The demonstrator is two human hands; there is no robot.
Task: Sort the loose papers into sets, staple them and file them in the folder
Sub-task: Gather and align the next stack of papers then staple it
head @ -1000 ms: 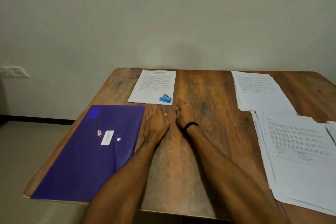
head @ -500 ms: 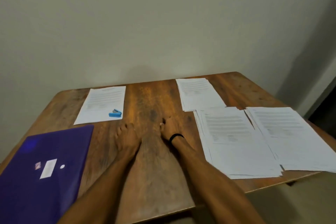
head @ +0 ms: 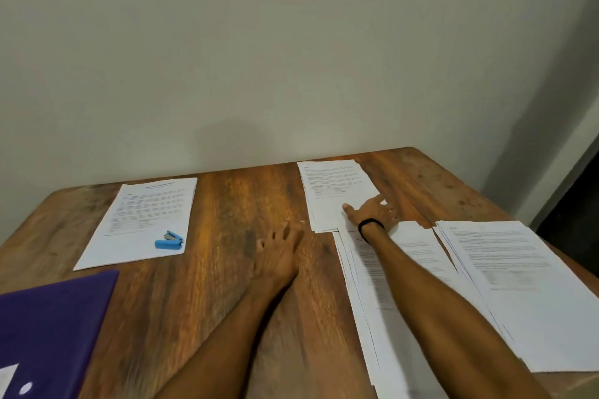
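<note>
- Pale grey-green wall (head: 291, 58): plain, rising behind the stapler (head: 169, 240); a dark opening (head: 577, 204) shows far to the stapler's right.
- Wooden table (head: 223, 204): brown and strongly grained. It bears the stapler and everything listed below.
- Right stack (head: 525, 285) and middle stack (head: 359, 285): loose printed sheets with fanned edges, well to the right of the stapler. The right forearm crosses the middle stack.
- Purple folder (head: 55, 327): nearer the viewer than the stapler and to its left, cut by the frame edge.
- Left set (head: 142, 217): white sheets directly under the stapler.
- Far stack (head: 334, 188): right of the stapler and beyond it, long axis running toward the wall. Judged to be the papers the coming move turns on.
- Right hand (head: 372, 210): fingers spread apart and laid flat on the far stack's near right corner, pinching nothing that shows. The stack extends ahead and left of the palm, and this is the nearer hand to it.
- Left hand (head: 278, 256): flat on bare wood between the stapler and the far stack, fingers loosely straight, empty.
- Stapler: blue, lying on the near right corner of the left set.
</note>
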